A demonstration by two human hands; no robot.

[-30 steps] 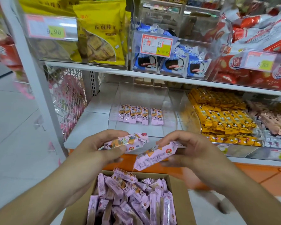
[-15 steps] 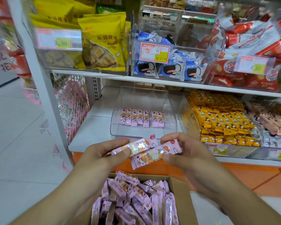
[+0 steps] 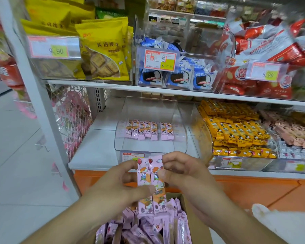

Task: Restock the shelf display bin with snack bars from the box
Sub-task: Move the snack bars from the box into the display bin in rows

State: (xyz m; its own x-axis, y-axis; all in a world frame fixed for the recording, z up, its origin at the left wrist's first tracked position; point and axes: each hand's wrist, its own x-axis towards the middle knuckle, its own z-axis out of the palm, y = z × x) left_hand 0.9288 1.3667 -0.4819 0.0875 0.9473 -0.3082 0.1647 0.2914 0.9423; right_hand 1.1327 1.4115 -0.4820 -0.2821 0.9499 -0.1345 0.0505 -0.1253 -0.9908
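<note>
Box [image 3: 187, 208] of pink bars sitting nearest, low | left hand [image 3: 120, 187] and right hand [image 3: 181, 175] pinching two bars [image 3: 151, 184] upright, side by side, above it | bin [image 3: 151, 120] waiting at shelf [image 3: 95, 148] front edge, one row inside | advice: keep bars aligned, lay beside that row.

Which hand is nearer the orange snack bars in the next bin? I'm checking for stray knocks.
Right. The right hand holds the pink bars just left of and below the orange snack bars; the left hand is farther left, across the pink bars.
</note>
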